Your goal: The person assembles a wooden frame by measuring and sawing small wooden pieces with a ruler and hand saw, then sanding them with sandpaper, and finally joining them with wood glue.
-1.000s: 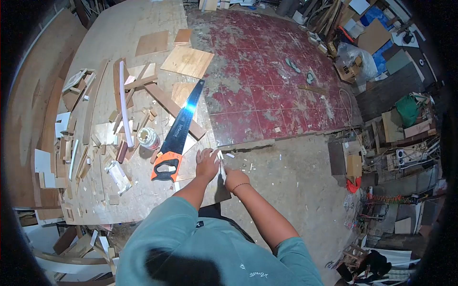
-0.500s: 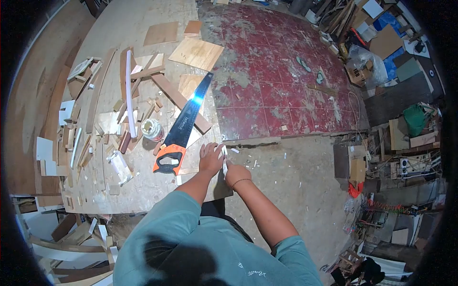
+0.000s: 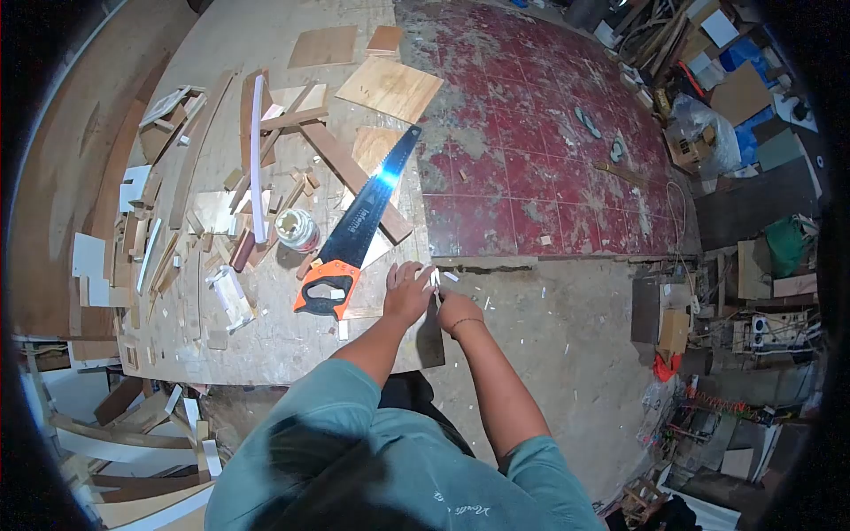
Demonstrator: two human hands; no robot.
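At the right edge of the wooden table, my left hand presses on a small white piece with its fingers spread over the board. My right hand is closed just beside it, around something thin that I cannot make out. Left of my hands lies a handsaw with an orange and black handle, its blade pointing away from me. An open jar stands next to the saw.
Wood strips, offcuts and flat boards lie across the table. Beyond its right edge is a red tiled floor with a pair of slippers. Boxes and scrap are piled at the far right.
The whole view has shifted, so the table and saw appear farther right. Both hands stay at the table edge, close together around the white piece.
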